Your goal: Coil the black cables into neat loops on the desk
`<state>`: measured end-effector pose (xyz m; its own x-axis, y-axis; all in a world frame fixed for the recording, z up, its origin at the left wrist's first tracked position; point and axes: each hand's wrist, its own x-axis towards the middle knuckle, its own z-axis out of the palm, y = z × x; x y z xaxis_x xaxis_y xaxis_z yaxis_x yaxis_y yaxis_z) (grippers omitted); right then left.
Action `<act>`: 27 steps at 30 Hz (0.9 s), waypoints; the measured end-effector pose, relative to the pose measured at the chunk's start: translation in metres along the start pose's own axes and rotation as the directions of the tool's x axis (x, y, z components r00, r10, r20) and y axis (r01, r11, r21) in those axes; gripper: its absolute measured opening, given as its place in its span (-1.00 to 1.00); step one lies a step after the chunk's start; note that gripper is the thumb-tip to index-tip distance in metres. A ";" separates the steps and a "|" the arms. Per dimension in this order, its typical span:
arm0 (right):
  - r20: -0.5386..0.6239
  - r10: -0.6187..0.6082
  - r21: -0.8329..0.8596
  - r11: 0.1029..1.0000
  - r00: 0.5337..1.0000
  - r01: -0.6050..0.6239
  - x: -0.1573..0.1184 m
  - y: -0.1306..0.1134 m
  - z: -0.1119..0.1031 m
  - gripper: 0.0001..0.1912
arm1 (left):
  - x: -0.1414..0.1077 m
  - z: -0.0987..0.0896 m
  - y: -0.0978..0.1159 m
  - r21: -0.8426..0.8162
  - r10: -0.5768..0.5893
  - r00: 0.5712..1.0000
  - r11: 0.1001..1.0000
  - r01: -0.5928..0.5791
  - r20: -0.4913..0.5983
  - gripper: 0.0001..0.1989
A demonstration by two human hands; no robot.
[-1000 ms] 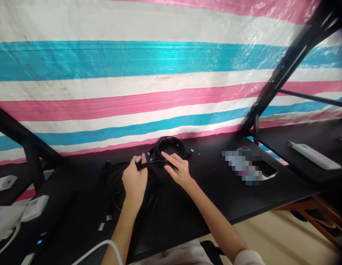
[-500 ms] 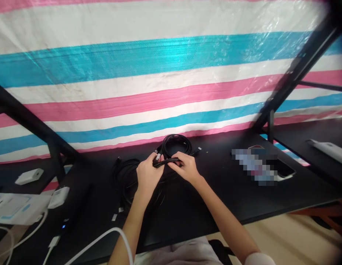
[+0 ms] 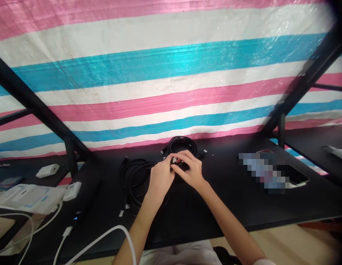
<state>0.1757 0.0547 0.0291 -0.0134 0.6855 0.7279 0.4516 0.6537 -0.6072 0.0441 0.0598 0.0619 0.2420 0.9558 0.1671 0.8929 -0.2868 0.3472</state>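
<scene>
Over the middle of the black table, my left hand (image 3: 162, 176) is closed around a black cable (image 3: 184, 168), whose white-tagged end shows between my thumbs. My right hand (image 3: 191, 170) is pinched on the same cable, close against the left, with its fingertips near the white tag (image 3: 174, 160). Part of the held bundle is hidden by my fingers. Just behind my hands lies a coiled black cable (image 3: 178, 140). To their left, more black cable loops (image 3: 132, 180) rest on the table, partly under my left forearm.
A pixelated item and a dark phone (image 3: 295, 174) lie at the right. On the left are a white adapter (image 3: 72, 191), a small lit device (image 3: 76, 217) with a white cable (image 3: 67, 231), and a white box (image 3: 30, 198). A striped sheet (image 3: 171, 88) hangs behind the table (image 3: 215, 213).
My hands have come closer together, and the right fingers now reach over to the white tag beside my left thumb. The whole view has shifted slightly, moving the scene rightward.
</scene>
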 end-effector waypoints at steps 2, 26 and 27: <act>-0.027 0.072 0.067 0.995 0.997 -0.070 0.003 -0.005 0.000 -0.82 | -0.002 0.001 0.003 -0.011 0.013 1.000 1.000 -0.013 0.005 -0.73; 0.151 0.348 0.231 0.898 0.925 -0.375 0.005 0.007 -0.002 -0.65 | 0.003 0.018 -0.032 -0.768 -0.306 0.934 0.637 0.059 -0.182 -0.73; 0.134 0.343 0.222 0.904 0.930 -0.365 0.005 0.007 -0.001 -0.71 | 0.003 0.016 -0.033 -0.783 -0.300 0.941 0.619 0.067 -0.157 -0.75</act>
<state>0.1800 0.0627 0.0286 0.0224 0.9045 0.4260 0.2149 0.4118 -0.8856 0.0211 0.0735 0.0359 -0.0996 0.9752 0.1978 0.2715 -0.1647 0.9482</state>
